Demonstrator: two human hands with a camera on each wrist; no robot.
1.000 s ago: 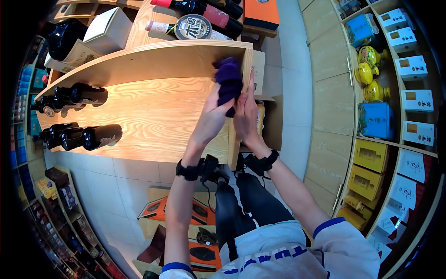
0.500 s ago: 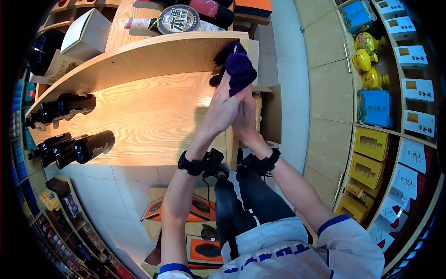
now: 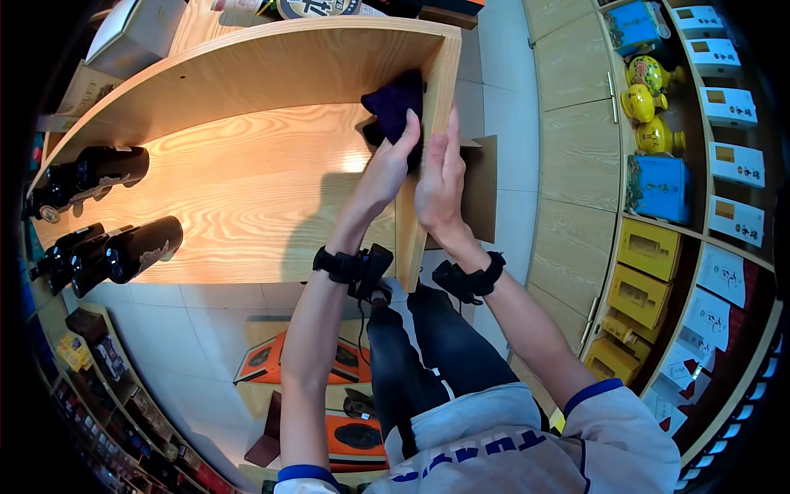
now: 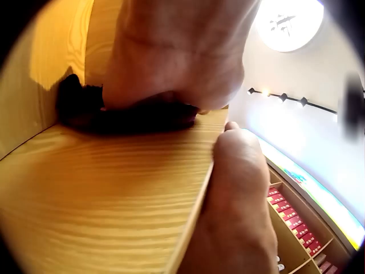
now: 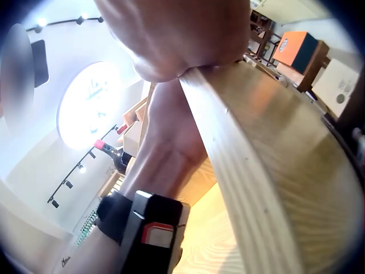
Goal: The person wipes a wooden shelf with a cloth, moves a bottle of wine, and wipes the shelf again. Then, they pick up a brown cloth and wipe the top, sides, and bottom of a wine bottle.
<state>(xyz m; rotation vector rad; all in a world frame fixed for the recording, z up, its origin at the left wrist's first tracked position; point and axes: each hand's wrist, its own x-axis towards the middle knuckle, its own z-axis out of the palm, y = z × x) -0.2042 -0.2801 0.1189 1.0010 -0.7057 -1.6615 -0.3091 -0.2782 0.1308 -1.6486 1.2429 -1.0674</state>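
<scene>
A dark purple cloth (image 3: 393, 105) is bunched at the inner face of the wooden end panel (image 3: 440, 70). My left hand (image 3: 385, 169) holds it there, thumb uppermost; its other fingers are mostly hidden. In the left wrist view the cloth (image 4: 131, 119) lies between the left hand (image 4: 177, 54) and the wood. On the panel's outer side, my right hand (image 3: 442, 189) rests with fingers extended. The right wrist view has the panel's edge (image 5: 236, 165) running between the right hand (image 5: 177, 37) and the left hand (image 5: 171, 142).
Dark bottles (image 3: 144, 249) lie in two groups at the shelf's left. Behind the curved back board (image 3: 247, 70) are a white box (image 3: 136, 37) and more bottles. An open cardboard box (image 3: 480, 193) stands right of the panel. Orange boxes (image 3: 354, 435) are below, near the legs.
My hands were together over the panel's edge half a second ago; they now lie apart on its two sides. The cloth has shifted slightly left onto the inner side, and the head view has shifted.
</scene>
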